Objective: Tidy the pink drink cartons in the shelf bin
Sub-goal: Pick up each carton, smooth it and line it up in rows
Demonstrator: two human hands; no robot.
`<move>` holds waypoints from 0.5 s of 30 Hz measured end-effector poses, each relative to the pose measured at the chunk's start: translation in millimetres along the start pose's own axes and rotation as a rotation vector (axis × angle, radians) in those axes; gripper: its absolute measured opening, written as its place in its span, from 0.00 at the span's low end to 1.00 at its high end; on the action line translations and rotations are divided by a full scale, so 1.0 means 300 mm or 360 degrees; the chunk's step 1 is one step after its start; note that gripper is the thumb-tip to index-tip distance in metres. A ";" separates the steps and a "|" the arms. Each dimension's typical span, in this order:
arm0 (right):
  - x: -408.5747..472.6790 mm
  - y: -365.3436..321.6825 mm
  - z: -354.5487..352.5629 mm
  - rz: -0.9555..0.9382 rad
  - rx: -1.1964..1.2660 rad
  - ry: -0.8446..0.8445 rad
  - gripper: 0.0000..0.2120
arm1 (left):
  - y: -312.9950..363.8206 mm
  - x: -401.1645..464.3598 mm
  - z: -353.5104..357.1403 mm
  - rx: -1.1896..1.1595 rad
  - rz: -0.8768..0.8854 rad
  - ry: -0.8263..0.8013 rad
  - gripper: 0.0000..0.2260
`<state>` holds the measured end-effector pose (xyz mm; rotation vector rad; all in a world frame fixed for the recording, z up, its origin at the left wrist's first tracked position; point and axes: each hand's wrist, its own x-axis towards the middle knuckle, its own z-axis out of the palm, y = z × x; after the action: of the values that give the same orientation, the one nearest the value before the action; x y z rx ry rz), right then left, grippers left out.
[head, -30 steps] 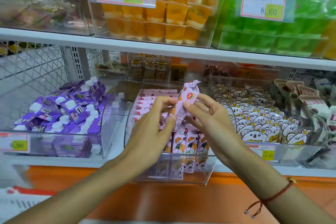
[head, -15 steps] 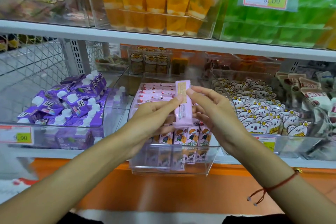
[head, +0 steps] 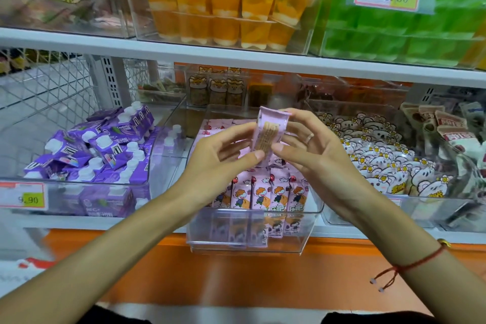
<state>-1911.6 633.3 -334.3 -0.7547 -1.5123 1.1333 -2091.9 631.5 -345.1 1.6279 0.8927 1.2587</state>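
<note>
A clear shelf bin (head: 302, 242) in the middle of the lower shelf holds pink drink cartons (head: 265, 192), a front row upright with a cartoon child and more lying flat behind. One pink carton (head: 271, 131) is lifted above the bin, upright, its printed side panel turned to me. My left hand (head: 218, 158) pinches its lower left side with thumb and fingertips. My right hand (head: 313, 150) pinches its lower right side, fingers reaching behind the top.
A bin of purple capped cartons (head: 105, 150) stands to the left, a bin of white flower-printed packs (head: 381, 166) to the right. Orange jelly cups (head: 223, 13) and green packs (head: 394, 34) fill the shelf above. An orange ledge (head: 236, 279) runs below.
The held carton has been rotated from tilted with its front showing to upright with the side panel facing me. Both hands stayed on it above the bin.
</note>
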 end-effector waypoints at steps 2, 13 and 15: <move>0.000 0.001 -0.002 -0.0016 -0.0006 -0.0006 0.20 | -0.003 0.000 0.003 0.0011 0.0025 0.0003 0.20; -0.017 -0.028 0.014 -0.0136 -0.0357 0.0182 0.17 | -0.006 -0.015 0.021 0.0370 0.0268 0.0074 0.14; -0.022 -0.034 -0.005 -0.0069 -0.0239 0.0053 0.16 | 0.001 -0.009 0.011 0.0301 0.0017 -0.0087 0.16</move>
<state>-1907.5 624.0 -327.3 -0.8345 -1.5910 0.9781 -2089.2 628.3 -346.1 1.8083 0.9945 1.1599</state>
